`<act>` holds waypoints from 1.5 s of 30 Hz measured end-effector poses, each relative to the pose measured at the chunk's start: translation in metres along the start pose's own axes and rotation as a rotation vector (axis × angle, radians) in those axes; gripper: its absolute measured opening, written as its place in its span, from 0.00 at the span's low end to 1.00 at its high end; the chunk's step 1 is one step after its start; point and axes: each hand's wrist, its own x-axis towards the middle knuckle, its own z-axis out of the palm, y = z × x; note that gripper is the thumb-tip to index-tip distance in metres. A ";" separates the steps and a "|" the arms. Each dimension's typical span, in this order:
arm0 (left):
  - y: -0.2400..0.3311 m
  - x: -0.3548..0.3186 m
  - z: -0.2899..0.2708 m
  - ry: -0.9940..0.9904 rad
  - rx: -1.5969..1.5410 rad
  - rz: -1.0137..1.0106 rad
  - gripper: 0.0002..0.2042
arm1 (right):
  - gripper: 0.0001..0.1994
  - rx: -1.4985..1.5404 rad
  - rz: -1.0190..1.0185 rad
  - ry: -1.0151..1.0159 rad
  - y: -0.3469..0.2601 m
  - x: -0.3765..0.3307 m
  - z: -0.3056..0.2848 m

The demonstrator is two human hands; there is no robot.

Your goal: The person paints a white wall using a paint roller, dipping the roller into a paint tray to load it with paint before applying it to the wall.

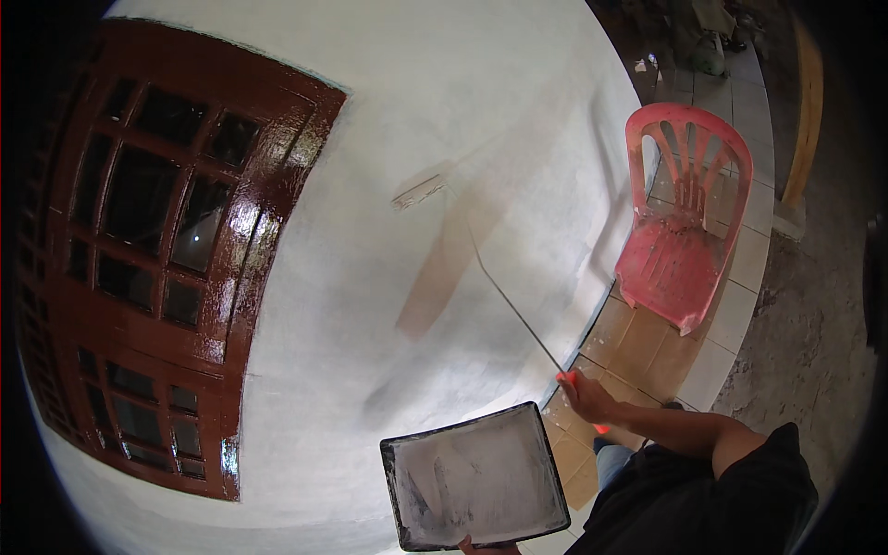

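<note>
My right hand [588, 396] is closed round the red-orange handle of a paint roller [518, 314]. From there its thin bent metal rod reaches up and left to the roller head [421, 191], which lies against or very close to the pale wall [342, 277]. At the bottom, my left hand [481, 548] grips the near edge of a black-rimmed paint tray [476, 476]; only a few of its fingers show. Whitish-grey smears coat the inside of the tray. Below the roller, a brownish strip [439, 273] slants across the wall.
On the left is a glossy red-brown wooden window frame [268, 222] with dark panes. A pink-red plastic chair [680, 231] stands on the floor tiles [647, 342] to the right. Beyond the tiles are rough ground [795, 342] and a wooden post [807, 111].
</note>
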 end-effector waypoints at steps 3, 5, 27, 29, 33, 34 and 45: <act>0.001 -0.001 -0.002 0.000 -0.004 0.002 0.26 | 0.24 -0.057 0.102 -0.015 -0.001 0.017 -0.013; 0.001 -0.001 -0.005 0.001 -0.007 -0.009 0.27 | 0.24 -0.039 0.085 -0.010 -0.014 0.041 -0.022; 0.014 -0.005 -0.013 -0.012 0.006 -0.071 0.35 | 0.22 -0.094 0.130 0.042 -0.012 0.036 -0.017; 0.017 -0.006 -0.015 -0.014 0.014 -0.083 0.36 | 0.22 -0.044 0.029 0.099 -0.027 0.060 -0.026; 0.018 -0.007 -0.017 -0.016 0.009 -0.100 0.37 | 0.22 -0.032 0.040 0.055 -0.016 0.067 -0.018; 0.017 -0.006 -0.015 -0.018 0.009 -0.093 0.37 | 0.21 -0.021 0.003 0.078 -0.005 0.055 -0.009; 0.017 -0.009 -0.014 -0.017 0.007 -0.049 0.37 | 0.20 -0.250 0.138 -0.052 0.079 -0.007 0.012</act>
